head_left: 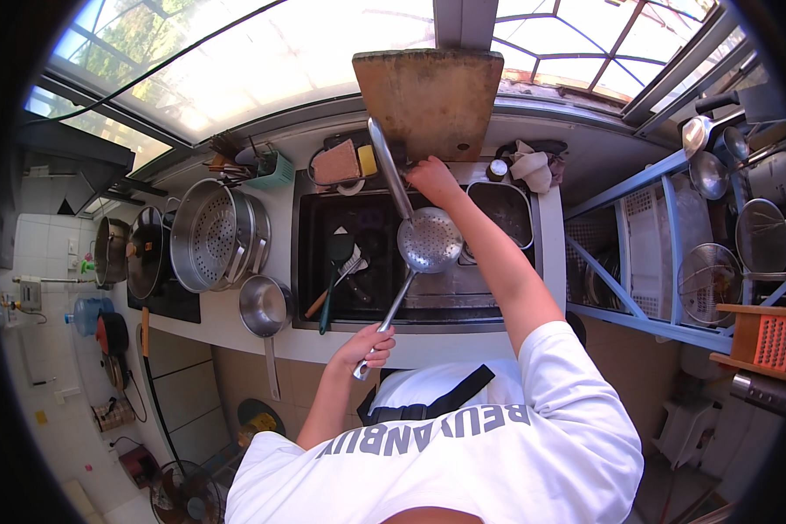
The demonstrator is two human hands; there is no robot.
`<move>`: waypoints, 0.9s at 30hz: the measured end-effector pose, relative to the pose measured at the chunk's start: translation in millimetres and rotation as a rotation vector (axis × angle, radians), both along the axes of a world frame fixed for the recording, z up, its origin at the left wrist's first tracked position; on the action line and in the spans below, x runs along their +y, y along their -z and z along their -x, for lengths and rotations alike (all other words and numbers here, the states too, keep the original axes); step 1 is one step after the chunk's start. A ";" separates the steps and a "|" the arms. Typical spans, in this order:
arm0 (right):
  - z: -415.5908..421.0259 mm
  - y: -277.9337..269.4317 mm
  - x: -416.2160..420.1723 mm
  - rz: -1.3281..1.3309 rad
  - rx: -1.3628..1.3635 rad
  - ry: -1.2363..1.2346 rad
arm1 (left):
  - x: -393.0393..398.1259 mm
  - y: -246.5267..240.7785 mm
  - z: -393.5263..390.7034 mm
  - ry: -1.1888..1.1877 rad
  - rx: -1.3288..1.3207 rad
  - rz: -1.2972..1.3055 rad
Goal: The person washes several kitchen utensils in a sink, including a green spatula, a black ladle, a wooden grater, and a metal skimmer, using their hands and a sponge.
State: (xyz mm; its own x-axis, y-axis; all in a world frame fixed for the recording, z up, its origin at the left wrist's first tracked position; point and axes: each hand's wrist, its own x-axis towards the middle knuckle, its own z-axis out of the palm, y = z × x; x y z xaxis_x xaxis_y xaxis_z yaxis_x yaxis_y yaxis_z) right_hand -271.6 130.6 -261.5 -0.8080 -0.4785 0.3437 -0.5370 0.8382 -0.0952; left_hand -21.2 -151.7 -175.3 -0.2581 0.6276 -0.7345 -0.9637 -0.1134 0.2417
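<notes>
My left hand (365,347) grips the metal handle of a perforated skimmer ladle (431,240). The skimmer's round bowl is over the dark double sink (314,288), directly below the end of the curved metal faucet (389,167). Whether water is running is hard to see. My right hand (434,181) reaches across to the back of the sink, by the faucet's base. Its fingertips are partly hidden, and what they touch there is unclear. In the left basin lie a green-handled spatula (339,249), a wooden-handled brush and a dark-handled knife.
Behind the sink leans a wooden cutting board (428,98). A wire caddy holds a pink cloth (336,165) and a yellow sponge (367,160). Steamer pots (211,236) and a small saucepan (266,305) stand to the left. A blue rack (674,249) is on the right.
</notes>
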 end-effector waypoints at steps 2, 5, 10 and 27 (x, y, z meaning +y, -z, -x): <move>-17.5 2.6 -1.5 0.299 -0.031 0.164 | -1.5 2.9 -0.8 -0.007 0.003 0.004; -78.7 7.7 -17.2 0.708 -0.097 0.456 | -5.1 7.5 -5.5 -0.024 -0.002 -0.002; -156.8 56.0 -41.2 0.412 -0.161 0.113 | 0.3 6.3 -3.3 0.027 -0.013 -0.001; -153.9 67.7 -53.3 -0.035 -0.298 0.543 | 2.0 -1.3 -16.4 0.046 0.061 0.157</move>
State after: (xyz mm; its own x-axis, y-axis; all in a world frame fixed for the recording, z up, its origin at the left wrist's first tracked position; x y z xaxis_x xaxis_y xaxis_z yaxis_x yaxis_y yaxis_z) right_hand -117.6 77.3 -329.2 -0.9981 0.0212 0.0571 0.0128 0.9896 -0.1434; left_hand -4.8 -149.6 -174.1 -0.2791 0.5182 -0.8084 -0.9499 -0.0258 0.3114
